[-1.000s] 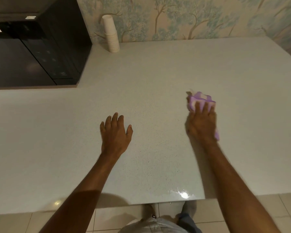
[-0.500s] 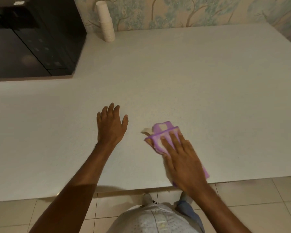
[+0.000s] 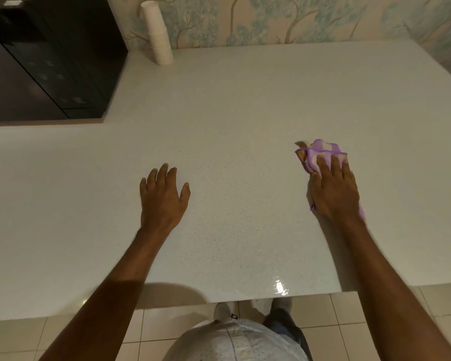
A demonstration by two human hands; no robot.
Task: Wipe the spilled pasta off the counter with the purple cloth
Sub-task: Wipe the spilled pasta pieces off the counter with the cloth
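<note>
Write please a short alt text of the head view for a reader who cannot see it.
A right hand presses a purple cloth flat on a pale counter. The left hand rests open on the counter, apart from the cloth. A stack of paper cups stands by the wall.

From my feed the bench [image 3: 245, 105] looks like smooth, pale speckled stone, polished enough to throw a bright glint near its front edge. The purple cloth [image 3: 320, 152] reads as soft, matt, crumpled fabric, and the stack of cups [image 3: 158, 37] at the back looks like matt paper. I see a glossy black appliance [image 3: 44, 61] with a mirror-like face, and shiny tiles on the floor [image 3: 440, 303].
</note>
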